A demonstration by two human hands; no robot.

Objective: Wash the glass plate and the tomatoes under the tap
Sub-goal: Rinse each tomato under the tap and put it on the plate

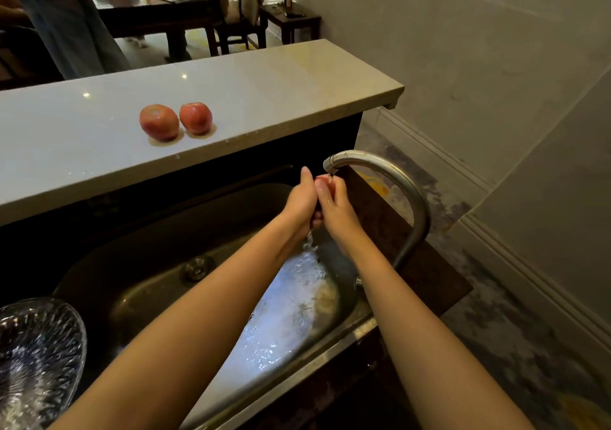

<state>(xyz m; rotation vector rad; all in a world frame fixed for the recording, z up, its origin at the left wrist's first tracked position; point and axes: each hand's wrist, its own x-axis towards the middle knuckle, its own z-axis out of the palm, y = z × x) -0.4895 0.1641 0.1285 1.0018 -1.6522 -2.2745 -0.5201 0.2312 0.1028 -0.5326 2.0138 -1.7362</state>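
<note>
My left hand (302, 198) and right hand (334, 206) are cupped together round a tomato (322, 181), just under the tap (380, 165) spout, over the sink (291, 373). Wet, it should be slick and bruise easily, so I judge palms safer than fingertips. It is mostly hidden, so I cannot tell where its stem end points. 2 other tomatoes (159, 122) sit on the tabletop (264, 76), far left. The fragile glass plate (39, 347) lies near left.

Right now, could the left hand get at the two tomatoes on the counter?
Probably yes: nothing stands between the left hand and the two tomatoes, but it first must release the third tomato it holds under the tap.
</note>
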